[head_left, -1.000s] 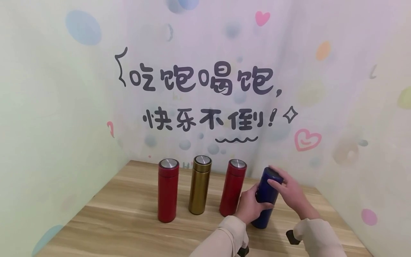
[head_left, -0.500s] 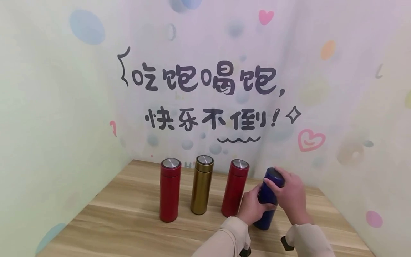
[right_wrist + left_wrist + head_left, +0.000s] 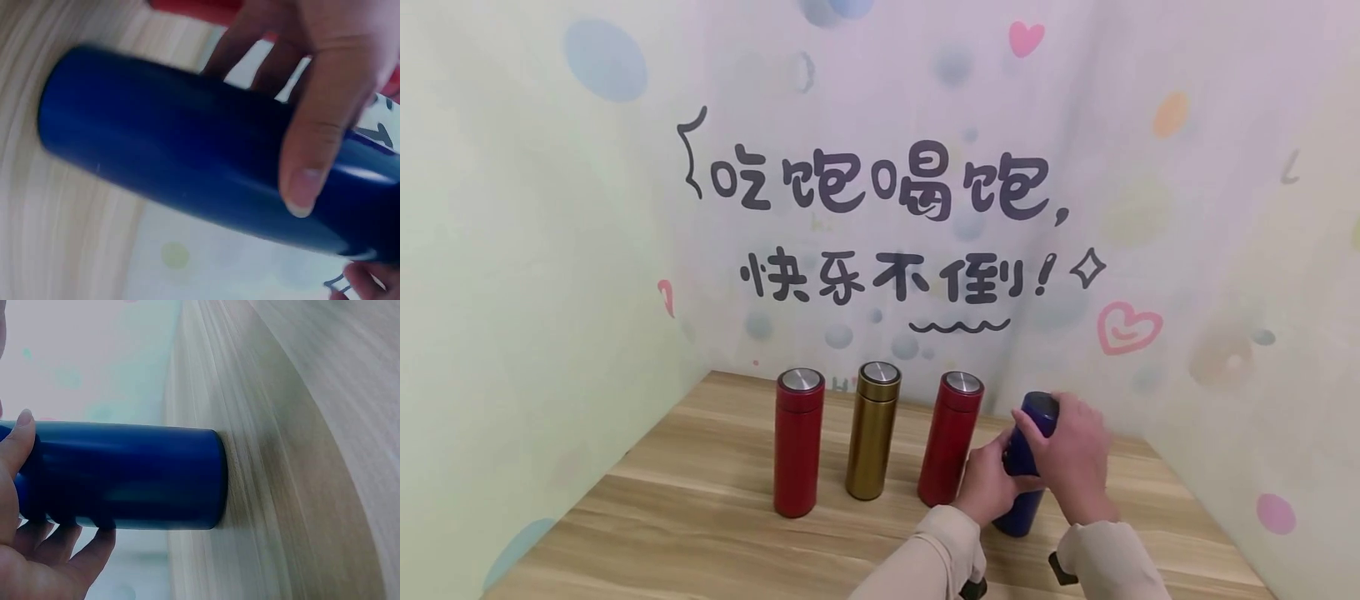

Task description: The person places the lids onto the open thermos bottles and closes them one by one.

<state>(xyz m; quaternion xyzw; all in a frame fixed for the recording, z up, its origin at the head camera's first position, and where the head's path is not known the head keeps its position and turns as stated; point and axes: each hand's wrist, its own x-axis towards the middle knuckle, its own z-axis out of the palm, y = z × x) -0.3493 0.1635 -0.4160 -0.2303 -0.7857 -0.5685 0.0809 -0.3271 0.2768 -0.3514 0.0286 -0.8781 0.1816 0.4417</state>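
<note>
A dark blue thermos bottle (image 3: 1018, 518) stands tilted slightly to the right in the head view, at the right of the table. My left hand (image 3: 987, 485) grips its body around the middle, thumb across the front. My right hand (image 3: 1077, 454) grips the thermos's lid (image 3: 1041, 404) from above and the right, thumb on the near side and fingers over the far edge. The bottle's base meets the wood in the left wrist view, where several fingers (image 3: 94, 556) of the left hand wrap its side. Part of the lid is hidden behind the right hand.
To the left stand a red thermos (image 3: 951, 433) close by my left hand, a gold thermos (image 3: 871, 446) and another red thermos (image 3: 796, 458), all upright with silver-topped lids. The wooden table (image 3: 700, 517) ends at a printed cloth backdrop (image 3: 850, 100).
My right hand has turned around the lid, its wrist swinging left and its thumb shifting left. My left hand keeps its grip on the blue thermos. The head view has shifted slightly.
</note>
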